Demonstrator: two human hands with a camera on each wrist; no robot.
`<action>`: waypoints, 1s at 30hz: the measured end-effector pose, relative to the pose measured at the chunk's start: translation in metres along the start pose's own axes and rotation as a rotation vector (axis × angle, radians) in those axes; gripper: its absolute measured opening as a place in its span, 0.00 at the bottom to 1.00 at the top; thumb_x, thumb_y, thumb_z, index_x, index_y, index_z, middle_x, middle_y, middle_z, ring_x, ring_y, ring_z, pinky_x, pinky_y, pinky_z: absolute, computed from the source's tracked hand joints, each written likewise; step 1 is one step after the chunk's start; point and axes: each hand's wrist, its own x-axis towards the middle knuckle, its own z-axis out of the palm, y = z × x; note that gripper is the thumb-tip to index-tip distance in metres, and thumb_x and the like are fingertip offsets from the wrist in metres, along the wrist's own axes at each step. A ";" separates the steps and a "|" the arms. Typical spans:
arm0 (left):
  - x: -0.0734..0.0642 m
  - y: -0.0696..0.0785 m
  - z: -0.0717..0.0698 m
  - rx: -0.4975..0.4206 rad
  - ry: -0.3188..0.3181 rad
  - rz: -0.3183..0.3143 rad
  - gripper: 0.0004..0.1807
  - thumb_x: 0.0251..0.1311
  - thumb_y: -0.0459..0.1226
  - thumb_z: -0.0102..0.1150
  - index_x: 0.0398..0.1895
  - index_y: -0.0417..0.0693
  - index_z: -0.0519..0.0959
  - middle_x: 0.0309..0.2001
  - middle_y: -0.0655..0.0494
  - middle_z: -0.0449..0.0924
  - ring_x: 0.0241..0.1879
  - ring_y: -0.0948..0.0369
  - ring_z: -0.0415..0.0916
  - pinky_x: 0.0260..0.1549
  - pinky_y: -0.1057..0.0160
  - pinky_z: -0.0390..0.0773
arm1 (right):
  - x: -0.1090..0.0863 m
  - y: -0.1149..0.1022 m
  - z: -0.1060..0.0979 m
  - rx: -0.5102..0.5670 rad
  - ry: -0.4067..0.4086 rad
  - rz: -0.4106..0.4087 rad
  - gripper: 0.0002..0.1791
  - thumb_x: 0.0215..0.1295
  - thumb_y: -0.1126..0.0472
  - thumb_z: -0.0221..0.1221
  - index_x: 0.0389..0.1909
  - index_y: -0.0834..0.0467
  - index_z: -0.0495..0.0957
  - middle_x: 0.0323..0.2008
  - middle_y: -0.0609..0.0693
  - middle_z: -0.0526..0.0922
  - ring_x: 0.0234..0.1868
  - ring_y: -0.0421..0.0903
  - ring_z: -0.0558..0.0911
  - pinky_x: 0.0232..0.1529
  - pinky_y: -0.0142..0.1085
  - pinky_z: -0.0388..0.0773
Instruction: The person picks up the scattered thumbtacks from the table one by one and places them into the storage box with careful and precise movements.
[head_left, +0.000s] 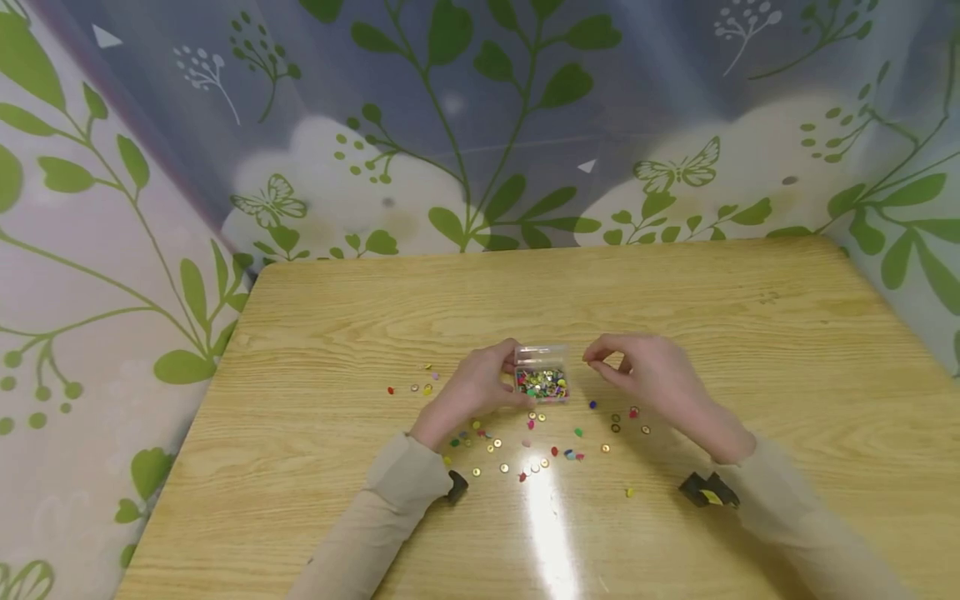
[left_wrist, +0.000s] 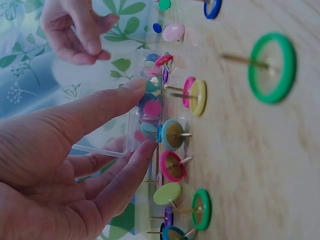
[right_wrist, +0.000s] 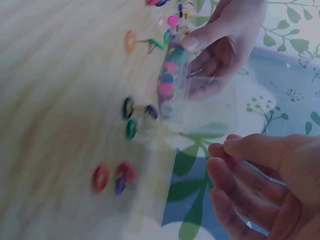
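Thumbtacks (head_left: 543, 383) in many colours fill a small clear box (head_left: 555, 400) standing near the middle of a wooden table (head_left: 750, 317), its see-through lid (head_left: 542, 357) tipped up on the far side. A person's left hand (head_left: 480, 382) grips the box at its left end, thumb by the near corner and fingers behind. The right hand (head_left: 656, 371) hangs in the air to the right of the box, fingers bent, thumb and forefinger drawn together at the tips; no tack shows there, and I cannot tell whether one is pinched between them. Loose tacks lie scattered to the left, in front and to the right, among them a dark blue tack (head_left: 592, 405) near the box and a yellow tack (head_left: 629, 492) well apart. The left wrist view shows a green tack (left_wrist: 272, 67) on its head, pin upward. The step in hand appears to be gathering tacks into the box, seemingly with many to go. If the fingertips are bare, the next move would call for a careful pinch by a tack's rim, clear of the pin, while the left hand steadies the box.
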 end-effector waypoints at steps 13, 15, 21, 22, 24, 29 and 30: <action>0.000 -0.001 0.000 -0.005 -0.003 -0.003 0.26 0.47 0.39 0.81 0.46 0.48 0.75 0.51 0.50 0.81 0.41 0.58 0.80 0.48 0.57 0.81 | -0.041 0.025 -0.016 -0.011 -0.188 -0.008 0.08 0.56 0.57 0.74 0.33 0.48 0.84 0.27 0.35 0.83 0.22 0.30 0.72 0.23 0.29 0.70; 0.001 -0.001 0.000 -0.004 -0.005 -0.004 0.26 0.47 0.39 0.81 0.46 0.47 0.75 0.52 0.49 0.81 0.41 0.58 0.81 0.47 0.57 0.81 | -0.046 0.027 -0.018 -0.005 -0.222 -0.005 0.09 0.54 0.56 0.75 0.31 0.45 0.83 0.25 0.31 0.81 0.21 0.30 0.69 0.22 0.29 0.68; 0.000 -0.001 0.000 0.002 -0.005 -0.002 0.26 0.48 0.39 0.81 0.46 0.47 0.74 0.52 0.49 0.81 0.42 0.57 0.82 0.49 0.57 0.81 | -0.054 0.030 -0.016 0.025 -0.292 -0.004 0.09 0.53 0.56 0.75 0.30 0.45 0.83 0.26 0.31 0.81 0.24 0.28 0.72 0.26 0.29 0.72; 0.000 -0.001 0.000 0.004 -0.004 -0.001 0.26 0.48 0.39 0.81 0.46 0.48 0.74 0.52 0.49 0.81 0.42 0.57 0.82 0.49 0.57 0.81 | -0.054 0.030 -0.015 0.030 -0.294 -0.005 0.09 0.54 0.57 0.75 0.29 0.45 0.82 0.26 0.31 0.81 0.24 0.29 0.72 0.26 0.29 0.72; 0.000 -0.001 0.000 0.004 -0.002 -0.001 0.26 0.48 0.39 0.81 0.46 0.47 0.74 0.52 0.49 0.81 0.43 0.57 0.82 0.49 0.57 0.81 | -0.054 0.031 -0.013 0.032 -0.292 -0.012 0.09 0.54 0.57 0.74 0.28 0.45 0.81 0.25 0.31 0.80 0.25 0.28 0.73 0.27 0.29 0.73; 0.000 -0.001 0.000 -0.001 -0.001 0.001 0.26 0.47 0.39 0.81 0.46 0.47 0.75 0.52 0.49 0.81 0.42 0.57 0.81 0.48 0.58 0.81 | -0.054 0.032 -0.010 0.017 -0.253 -0.030 0.11 0.54 0.59 0.74 0.24 0.43 0.80 0.25 0.32 0.82 0.26 0.28 0.74 0.27 0.30 0.75; 0.000 0.000 0.000 -0.002 -0.001 0.001 0.26 0.47 0.39 0.81 0.47 0.48 0.75 0.52 0.49 0.81 0.42 0.58 0.81 0.48 0.58 0.81 | -0.054 0.032 -0.009 0.019 -0.245 -0.028 0.11 0.55 0.60 0.73 0.25 0.44 0.81 0.27 0.33 0.84 0.26 0.29 0.76 0.27 0.30 0.76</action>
